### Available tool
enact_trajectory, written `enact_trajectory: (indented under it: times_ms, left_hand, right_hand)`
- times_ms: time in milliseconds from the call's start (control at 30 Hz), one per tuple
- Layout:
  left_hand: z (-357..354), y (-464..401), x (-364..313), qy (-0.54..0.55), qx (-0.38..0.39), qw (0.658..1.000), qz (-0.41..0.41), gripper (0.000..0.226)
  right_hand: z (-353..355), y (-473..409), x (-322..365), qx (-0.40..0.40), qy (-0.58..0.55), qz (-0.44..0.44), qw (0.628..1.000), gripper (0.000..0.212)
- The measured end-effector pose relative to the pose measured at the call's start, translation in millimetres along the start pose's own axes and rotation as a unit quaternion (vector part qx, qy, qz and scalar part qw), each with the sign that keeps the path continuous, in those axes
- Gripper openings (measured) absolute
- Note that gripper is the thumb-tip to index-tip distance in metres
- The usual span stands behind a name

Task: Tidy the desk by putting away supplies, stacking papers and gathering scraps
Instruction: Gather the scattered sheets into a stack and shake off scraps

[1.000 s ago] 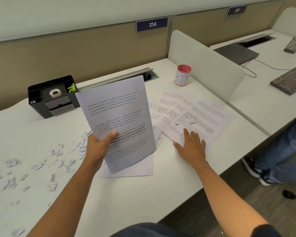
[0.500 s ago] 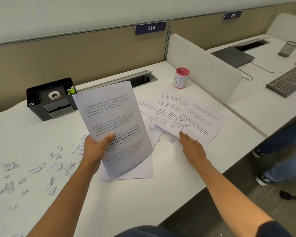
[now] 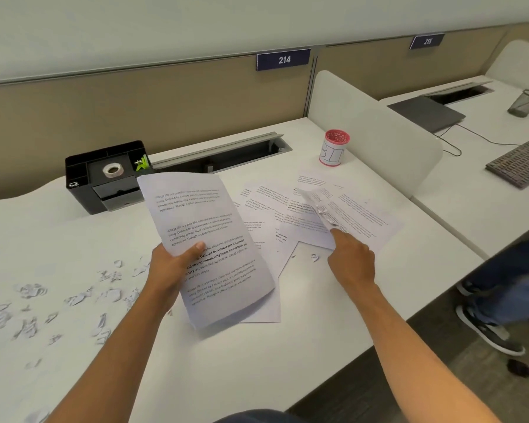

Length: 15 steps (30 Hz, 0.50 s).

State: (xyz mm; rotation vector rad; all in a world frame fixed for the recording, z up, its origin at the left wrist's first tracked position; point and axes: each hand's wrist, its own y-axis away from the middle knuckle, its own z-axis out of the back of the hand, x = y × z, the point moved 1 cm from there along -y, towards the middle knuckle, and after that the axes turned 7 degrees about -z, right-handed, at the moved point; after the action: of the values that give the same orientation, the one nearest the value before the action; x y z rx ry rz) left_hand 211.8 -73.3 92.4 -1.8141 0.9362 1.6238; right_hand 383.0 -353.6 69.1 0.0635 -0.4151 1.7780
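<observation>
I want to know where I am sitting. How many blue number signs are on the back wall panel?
2. The sign reading 214 hangs above this desk's cable slot; the sign reading 215 hangs further right, above the neighbouring desk. None seems hidden.

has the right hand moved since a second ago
Yes. The right hand, then flat on the printed sheets near the desk's front edge, now lifts one sheet's edge, toward the pink cup.

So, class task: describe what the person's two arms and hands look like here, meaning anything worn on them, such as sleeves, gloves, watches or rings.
Both forearms are bare from the bottom edge of the picture up to the wrists, with no sleeves in view. The left hand and the right hand wear no gloves. No watch, bracelet or band shows at either wrist, and no ring is visible on the fingers that show.
</observation>
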Motion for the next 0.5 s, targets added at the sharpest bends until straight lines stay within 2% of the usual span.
enact_trajectory:
  times_ms: [100, 300, 367, 500]
  left_hand:
    - [6.2, 0.3, 2.5, 0.003, 0.002, 1.000, 0.015, 0.033]
    - [15.7, 0.4, 5.5, 0.008, 0.002, 0.999, 0.033, 0.036]
    - [18.6, 0.1, 6.5, 0.007, 0.008, 0.999, 0.036, 0.037]
    - [24.4, 1.3, 8.4, 0.010, 0.017, 0.999, 0.044, 0.037]
  right_hand:
    - [11.5, 1.9, 13.8, -0.062, -0.065, 0.004, 0.996, 0.046]
    - [25.4, 18.9, 41.7, -0.178, -0.156, 0.061, 0.970, 0.032]
    - [25.7, 29.5, 52.8, -0.199, -0.184, 0.086, 0.959, 0.038]
    - [18.8, 49.5, 69.1, -0.230, -0.234, 0.114, 0.938, 0.031]
